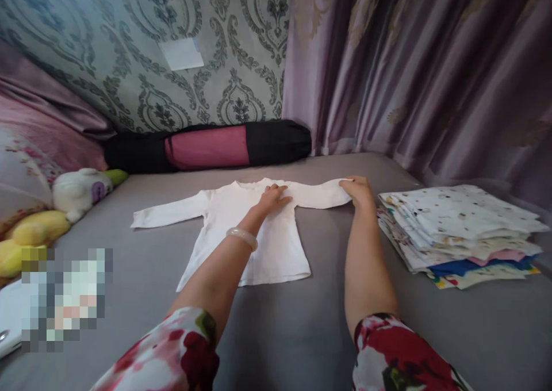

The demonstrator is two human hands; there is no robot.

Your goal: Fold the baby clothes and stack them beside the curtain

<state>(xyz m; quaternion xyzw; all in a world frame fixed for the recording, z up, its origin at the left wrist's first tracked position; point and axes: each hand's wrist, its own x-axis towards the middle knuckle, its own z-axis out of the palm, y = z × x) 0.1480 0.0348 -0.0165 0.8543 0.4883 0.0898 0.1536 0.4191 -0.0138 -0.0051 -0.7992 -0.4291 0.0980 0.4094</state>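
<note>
A small white long-sleeved shirt [276, 247] lies spread on the grey sheet, its hem toward me and both sleeves stretched out sideways. My left hand [273, 200] rests on the shirt's upper right part near the shoulder, fingers extended and lying on the cloth. At the far right end of the sleeve, my right hand [359, 190] pinches the cuff between thumb and fingers. The other sleeve lies flat to the left, untouched. A pale bangle [242, 238] circles my left wrist.
To the right stands a stack of folded clothes [461, 218]. A black and pink long bag [207, 146] lies along the wall. Plush toys [77, 192] and a partly blurred white object [19, 310] sit at the left. Purple curtains [345, 63] hang behind.
</note>
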